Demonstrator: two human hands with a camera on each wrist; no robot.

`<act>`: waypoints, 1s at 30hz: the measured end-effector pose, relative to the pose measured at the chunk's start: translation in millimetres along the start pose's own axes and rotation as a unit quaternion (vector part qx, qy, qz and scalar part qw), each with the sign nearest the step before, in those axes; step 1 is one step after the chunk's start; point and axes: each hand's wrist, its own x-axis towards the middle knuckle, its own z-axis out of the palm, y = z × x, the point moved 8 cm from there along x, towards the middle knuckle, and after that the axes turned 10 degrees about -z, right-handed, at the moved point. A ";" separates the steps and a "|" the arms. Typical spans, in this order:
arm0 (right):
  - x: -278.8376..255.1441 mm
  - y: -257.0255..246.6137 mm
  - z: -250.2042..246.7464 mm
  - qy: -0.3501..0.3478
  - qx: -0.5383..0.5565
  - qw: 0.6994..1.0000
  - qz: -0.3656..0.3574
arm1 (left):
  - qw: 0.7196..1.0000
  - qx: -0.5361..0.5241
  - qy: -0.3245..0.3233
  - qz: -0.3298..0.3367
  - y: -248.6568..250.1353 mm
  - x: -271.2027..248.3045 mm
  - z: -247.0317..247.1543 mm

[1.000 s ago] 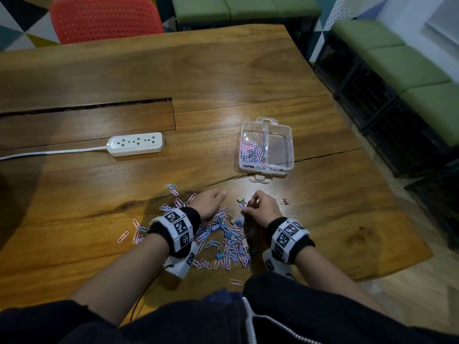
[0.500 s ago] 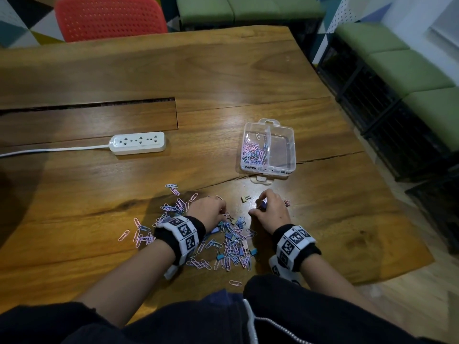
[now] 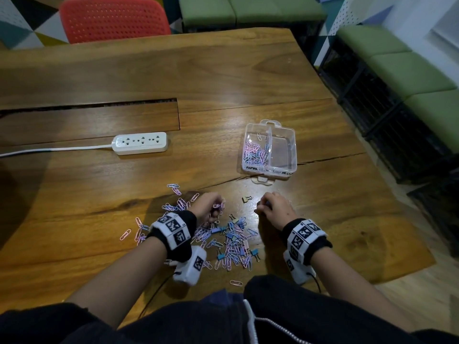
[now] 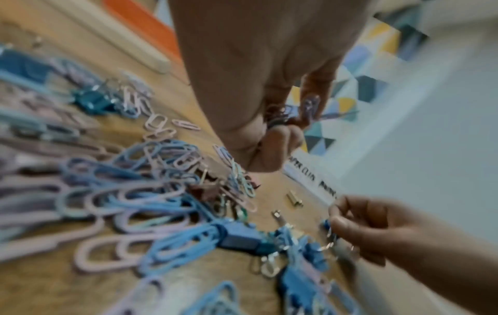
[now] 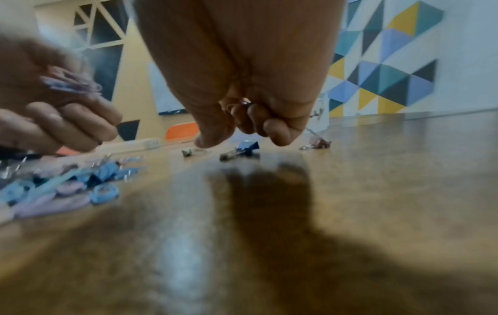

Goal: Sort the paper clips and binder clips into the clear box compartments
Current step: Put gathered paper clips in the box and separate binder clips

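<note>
A loose pile of pink and blue paper clips and blue binder clips (image 3: 231, 242) lies on the wooden table (image 3: 99, 194) near its front edge. My left hand (image 3: 216, 207) hovers over the pile's far left side, fingers curled round a bunch of paper clips (image 4: 285, 119). My right hand (image 3: 262, 206) is just right of the pile, fingers curled, pinching a small binder clip (image 4: 330, 233) by its wire handles. The clear box (image 3: 293, 145) stands open beyond the hands; its left compartment holds paper clips (image 3: 255, 152). Between the hands lies a single binder clip (image 3: 246, 199).
A white power strip (image 3: 140, 143) with its cord lies to the far left of the box. More paper clips (image 3: 173, 188) are scattered left of the pile. A red chair (image 3: 111, 18) stands past the far edge; green benches (image 3: 409, 70) line the right.
Both hands have lifted off the pile and moved a little toward the box. The left hand has closed on a bunch of paper clips; the right has shifted right with its fingers curled.
</note>
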 end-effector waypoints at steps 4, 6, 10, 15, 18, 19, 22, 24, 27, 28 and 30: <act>-7.2 19.3 -10.2 0.057 0.079 0.994 0.046 | 0.994 -0.101 -0.043 0.011 5.1 -1.4 4.4; -11.2 24.1 -12.0 0.060 0.066 0.994 0.063 | 0.998 -0.060 -0.030 0.015 6.5 -0.1 6.8; -14.0 28.4 -12.3 0.034 0.032 0.996 0.070 | 0.999 -0.025 -0.027 -0.006 2.0 2.2 13.2; -12.1 31.1 -18.3 0.016 0.012 0.998 0.064 | 1.000 -0.019 -0.019 -0.009 2.3 3.2 13.8; -5.9 24.3 -23.9 0.054 0.012 0.996 0.069 | 0.999 -0.034 -0.016 -0.008 4.6 5.7 12.9; -2.7 23.9 -22.8 0.051 0.008 0.996 0.078 | 0.999 -0.043 -0.021 -0.009 5.5 5.9 13.5; 3.7 19.8 -17.5 0.009 -0.001 0.996 0.088 | 0.997 -0.071 -0.042 -0.003 10.0 2.8 16.7; 3.8 21.1 -15.7 -0.026 -0.004 0.996 0.088 | 0.995 -0.083 -0.057 0.003 13.5 -0.4 19.5; 0.9 27.0 -18.7 -0.040 0.000 0.994 0.103 | 0.996 -0.064 -0.057 -0.008 13.2 -0.1 22.3; 0.8 27.5 -19.4 -0.033 0.004 0.994 0.106 | 0.998 -0.049 -0.046 -0.016 11.8 0.9 22.1; 1.8 24.8 -17.7 -0.018 0.000 0.994 0.105 | 0.999 -0.009 -0.035 -0.023 10.0 3.3 23.0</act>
